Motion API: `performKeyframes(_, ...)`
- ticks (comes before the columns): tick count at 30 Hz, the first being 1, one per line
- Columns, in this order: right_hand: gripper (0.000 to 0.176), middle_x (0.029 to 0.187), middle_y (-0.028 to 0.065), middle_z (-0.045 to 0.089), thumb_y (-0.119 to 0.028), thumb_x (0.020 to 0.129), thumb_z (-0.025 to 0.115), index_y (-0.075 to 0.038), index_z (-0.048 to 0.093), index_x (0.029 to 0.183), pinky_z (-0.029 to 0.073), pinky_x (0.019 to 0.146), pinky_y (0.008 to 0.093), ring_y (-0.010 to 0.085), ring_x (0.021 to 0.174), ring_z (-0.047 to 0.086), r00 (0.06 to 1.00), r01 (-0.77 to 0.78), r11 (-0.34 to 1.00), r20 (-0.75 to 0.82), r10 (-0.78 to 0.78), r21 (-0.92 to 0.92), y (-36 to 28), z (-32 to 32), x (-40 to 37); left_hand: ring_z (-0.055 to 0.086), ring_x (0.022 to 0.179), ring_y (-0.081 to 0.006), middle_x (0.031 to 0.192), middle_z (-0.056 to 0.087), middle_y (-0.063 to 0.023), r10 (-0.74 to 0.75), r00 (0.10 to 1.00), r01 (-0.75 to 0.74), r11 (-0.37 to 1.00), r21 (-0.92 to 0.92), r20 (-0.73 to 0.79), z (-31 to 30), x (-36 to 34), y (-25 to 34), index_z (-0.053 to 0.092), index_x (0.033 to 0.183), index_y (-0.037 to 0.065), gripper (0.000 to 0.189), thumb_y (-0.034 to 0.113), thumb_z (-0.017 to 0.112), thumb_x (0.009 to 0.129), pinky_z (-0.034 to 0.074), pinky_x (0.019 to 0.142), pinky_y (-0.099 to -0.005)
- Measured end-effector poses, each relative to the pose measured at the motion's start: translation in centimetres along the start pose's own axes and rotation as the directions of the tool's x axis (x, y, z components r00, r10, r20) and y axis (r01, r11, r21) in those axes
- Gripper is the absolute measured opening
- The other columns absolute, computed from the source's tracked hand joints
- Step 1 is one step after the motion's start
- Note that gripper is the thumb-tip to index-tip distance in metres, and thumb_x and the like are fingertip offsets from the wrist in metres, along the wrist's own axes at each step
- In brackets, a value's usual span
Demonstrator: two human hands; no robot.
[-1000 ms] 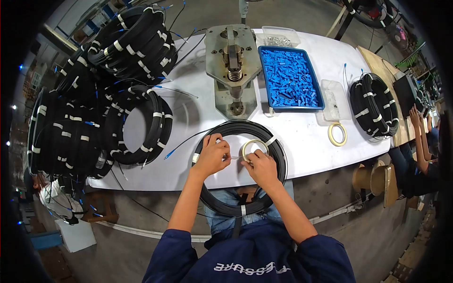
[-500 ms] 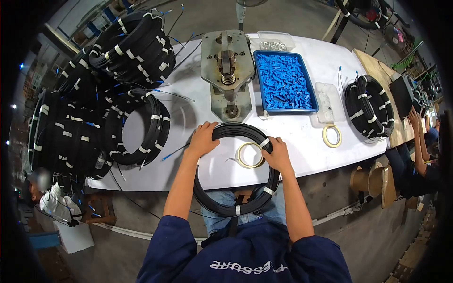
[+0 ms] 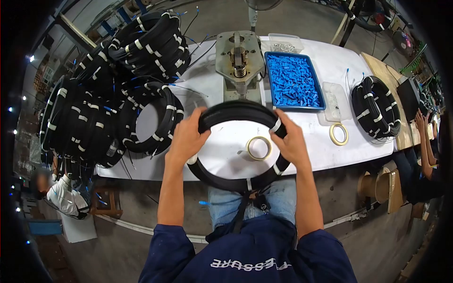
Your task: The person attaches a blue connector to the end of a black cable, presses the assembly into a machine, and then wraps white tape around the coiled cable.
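Observation:
A black cable coil point(image 3: 226, 185) with white tape bands is raised off the table at its near edge, in front of my body. My left hand point(image 3: 188, 134) is closed round the coil's left side. On the right side, my right hand point(image 3: 291, 139) grips it beside a white band. Through the ring shows a roll of yellowish tape point(image 3: 259, 148) lying on the white table point(image 3: 217, 162). Just beyond the coil stands a metal press point(image 3: 239, 61), its base partly hidden by the coil.
Stacked black coils point(image 3: 151, 52) crowd the left side. Behind right are a blue tray point(image 3: 295, 82) of blue pieces and a clear box point(image 3: 284, 44). Another tape roll point(image 3: 339, 134) and a coil point(image 3: 375, 107) lie right. People sit at far left and far right.
Both hands have lifted the coil and moved it away from my body, towards the press. My view has shifted slightly left.

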State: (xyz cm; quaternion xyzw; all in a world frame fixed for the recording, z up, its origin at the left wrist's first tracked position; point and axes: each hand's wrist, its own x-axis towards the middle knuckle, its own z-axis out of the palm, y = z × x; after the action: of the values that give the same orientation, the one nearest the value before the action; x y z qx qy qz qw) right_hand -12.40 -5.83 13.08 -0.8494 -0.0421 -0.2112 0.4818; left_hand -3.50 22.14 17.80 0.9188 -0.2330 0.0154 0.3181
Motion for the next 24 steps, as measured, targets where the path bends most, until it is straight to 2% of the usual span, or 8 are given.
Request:
performKeyframes(3,0.056,0.115,0.0242,0.065,0.004,0.075,0.069,0.002,0.053,0.13,0.049,0.092,0.0369,0.0394,0.106,0.064,1.0,0.018,0.997,0.002,-0.018,0.077,-3.0,-1.5,1.2,0.065,0.084,-0.0418,0.09,0.067,-0.0225,0.14,0.979,-0.147,0.988,-0.038,-0.146,-1.4,-0.4,1.0,0.056,0.118,0.0,0.044,0.004,0.068,0.075,0.05,0.075,-0.0416)
performKeyframes(8,0.061,0.117,0.0209,0.064,0.008,0.071,0.066,-0.001,0.053,0.13,0.047,0.096,0.0362,0.0367,0.11,0.063,0.997,0.062,0.998,-0.048,-0.06,0.034,-2.0,-2.8,2.1,0.065,0.085,-0.0401,0.092,0.068,-0.021,0.173,0.964,-0.176,0.984,0.004,-0.202,-1.5,0.1,3.5,0.057,0.116,0.0,0.044,0.001,0.068,0.074,0.05,0.076,-0.0413)
performKeyframes(9,0.055,0.108,0.0122,0.066,0.009,0.077,0.062,-0.001,0.054,0.131,0.048,0.09,0.0289,0.0191,0.097,0.063,0.995,0.076,0.997,-0.067,-0.074,0.023,-1.7,-3.0,2.1,0.065,0.085,-0.0401,0.092,0.068,-0.021,0.17,0.965,-0.175,0.985,-0.007,-0.199,-1.4,0.1,4.0,0.057,0.116,0.0,0.044,0.001,0.068,0.074,0.05,0.076,-0.0413)
performKeyframes(11,0.056,0.107,0.009,0.065,0.012,0.078,0.06,0.0,0.053,0.132,0.047,0.089,0.0266,0.0148,0.096,0.061,0.992,0.083,0.995,-0.104,-0.077,0.05,-0.3,-2.8,2.1,0.066,0.088,-0.0399,0.096,0.068,-0.0212,0.191,0.962,-0.188,0.982,0.037,-0.193,-1.2,0.2,4.8,0.057,0.118,0.001,0.046,0.001,0.069,0.073,0.051,0.077,-0.0415)
performKeyframes(14,0.06,0.114,0.0145,0.066,0.01,0.072,0.063,-0.001,0.055,0.13,0.047,0.094,0.031,0.0249,0.104,0.064,0.988,0.014,0.978,-0.154,0.019,0.208,2.0,-2.0,1.8,0.065,0.085,-0.0414,0.097,0.067,-0.0189,0.233,0.938,-0.223,0.973,0.065,-0.257,-0.7,0.1,5.9,0.057,0.118,0.005,0.044,0.006,0.07,0.076,0.051,0.072,-0.0447)
performKeyframes(17,0.06,0.114,0.0132,0.065,0.011,0.072,0.063,-0.002,0.055,0.131,0.047,0.093,0.0308,0.0237,0.104,0.064,0.967,0.119,0.975,-0.243,-0.072,0.187,3.0,-1.2,2.0,0.065,0.084,-0.0408,0.097,0.067,-0.0171,0.268,0.915,-0.252,0.963,0.092,-0.302,-0.6,0.5,6.1,0.058,0.118,0.005,0.045,0.005,0.07,0.075,0.052,0.072,-0.0444)
performKeyframes(18,0.061,0.116,0.014,0.064,0.011,0.072,0.063,-0.002,0.055,0.131,0.047,0.095,0.0324,0.0259,0.106,0.063,0.964,0.132,0.976,-0.25,-0.086,0.171,3.1,-1.1,2.0,0.066,0.096,-0.0395,0.108,0.068,-0.0205,0.213,0.939,-0.205,0.977,0.059,-0.27,-0.9,0.5,6.2,0.059,0.122,0.002,0.053,-0.002,0.071,0.07,0.052,0.084,-0.04)
performKeyframes(24,0.068,0.115,0.016,0.064,0.008,0.068,0.069,-0.006,0.052,0.132,0.049,0.093,0.0359,0.0304,0.105,0.064,0.98,0.139,0.988,-0.155,-0.126,0.073,1.4,-1.6,2.2,0.065,0.09,-0.0401,0.1,0.068,-0.0195,0.249,0.938,-0.247,0.968,0.039,-0.24,-2.1,0.4,5.5,0.06,0.114,0.001,0.048,-0.002,0.071,0.067,0.052,0.079,-0.0399)
